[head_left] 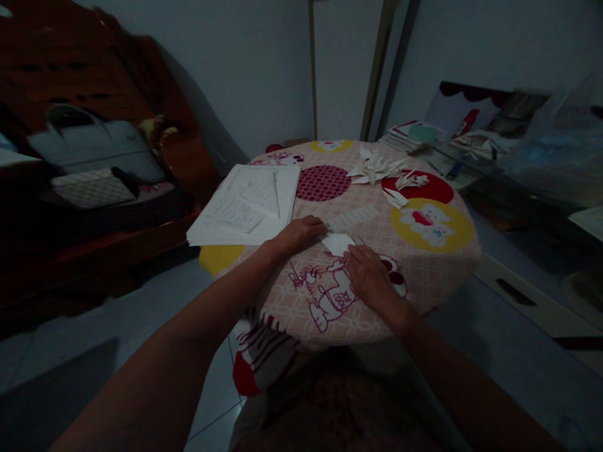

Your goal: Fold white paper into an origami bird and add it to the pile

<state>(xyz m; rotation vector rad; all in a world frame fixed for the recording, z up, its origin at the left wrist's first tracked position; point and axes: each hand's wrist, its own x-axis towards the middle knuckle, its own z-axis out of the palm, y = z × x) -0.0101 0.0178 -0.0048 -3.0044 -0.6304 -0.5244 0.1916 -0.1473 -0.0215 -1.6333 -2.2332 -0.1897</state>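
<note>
A small white sheet of paper (338, 243), folded into a pointed shape, lies between my two hands on the patterned tablecloth (292, 307). At its left corner are the closed fingers of my left hand (301, 233), pressed on the paper. My right hand (370, 274) grips the lower right edge with fingers bent and close together. Both thumbs are mostly hidden. Just behind the folded paper lies a pale lined strip (353, 218). Farther back sits a heap of folded white paper pieces (375, 167), with a few more pieces (396, 198) nearer me.
Left of my hands, a stack of white sheets (221, 226) carries handwritten papers (254, 194). A wooden bench (174, 157) on the left holds a light handbag (113, 147). To the right stands a glass-topped table (466, 163) with papers and plastic bags. The room is dim.
</note>
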